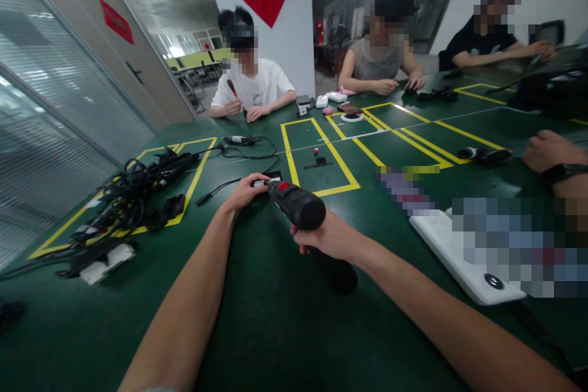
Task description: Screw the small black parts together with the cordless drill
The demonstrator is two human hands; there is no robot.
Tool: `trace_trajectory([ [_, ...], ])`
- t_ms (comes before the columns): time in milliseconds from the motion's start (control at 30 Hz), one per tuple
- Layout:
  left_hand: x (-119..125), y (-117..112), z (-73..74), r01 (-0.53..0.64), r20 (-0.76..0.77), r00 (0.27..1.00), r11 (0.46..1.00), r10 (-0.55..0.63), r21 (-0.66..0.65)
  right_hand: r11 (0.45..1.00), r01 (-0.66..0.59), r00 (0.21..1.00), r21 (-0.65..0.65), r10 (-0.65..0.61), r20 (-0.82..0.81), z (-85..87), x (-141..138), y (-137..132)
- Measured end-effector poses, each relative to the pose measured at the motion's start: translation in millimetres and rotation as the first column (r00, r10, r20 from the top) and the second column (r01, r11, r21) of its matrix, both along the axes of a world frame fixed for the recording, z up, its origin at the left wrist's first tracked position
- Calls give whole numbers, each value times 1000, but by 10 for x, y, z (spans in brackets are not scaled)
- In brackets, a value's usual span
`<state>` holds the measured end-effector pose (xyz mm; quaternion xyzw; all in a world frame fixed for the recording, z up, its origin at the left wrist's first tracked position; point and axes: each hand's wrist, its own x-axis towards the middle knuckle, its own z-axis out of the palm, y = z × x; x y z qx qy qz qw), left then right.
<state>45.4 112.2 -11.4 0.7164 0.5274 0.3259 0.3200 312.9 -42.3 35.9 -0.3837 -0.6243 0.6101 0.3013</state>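
Note:
My right hand (328, 236) is wrapped round the grip of a black cordless drill (298, 205) with a red switch on top. The drill points away from me and to the left. Its nose reaches the fingertips of my left hand (248, 192). Those fingers are closed on a small black device with a white label (261, 183), held down at the table. A thin black cable (220, 187) lies beside that hand and ends in a plug. The drill's tip and much of the device are hidden behind the drill and fingers.
Tangled black cables (133, 196) lie to the left, near a white-and-black piece (108, 263). Yellow tape (321, 192) outlines rectangles on the green table (257, 318). A white tablet-like device (459, 263) lies right. People sit across; a co-worker's hand (551, 150) rests at right.

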Motion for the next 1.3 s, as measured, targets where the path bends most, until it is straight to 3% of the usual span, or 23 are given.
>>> trace_trajectory([
  [467,14,-19,21,-8,-7,1000,1000,8,14,999,-9,997,-48,6,-77,-38,30,42],
  [767,51,-61,64,-24,9,1000,1000,24,2,1000,9,999,-25,-10,-34,-20,19,21],
  [1033,14,-12,1,-14,-13,1000,1000,14,10,999,47,999,19,-47,8,-37,-11,0],
  [1300,43,-40,28,-21,8,1000,999,21,24,999,41,999,0,-41,-35,1,1,-8],
])
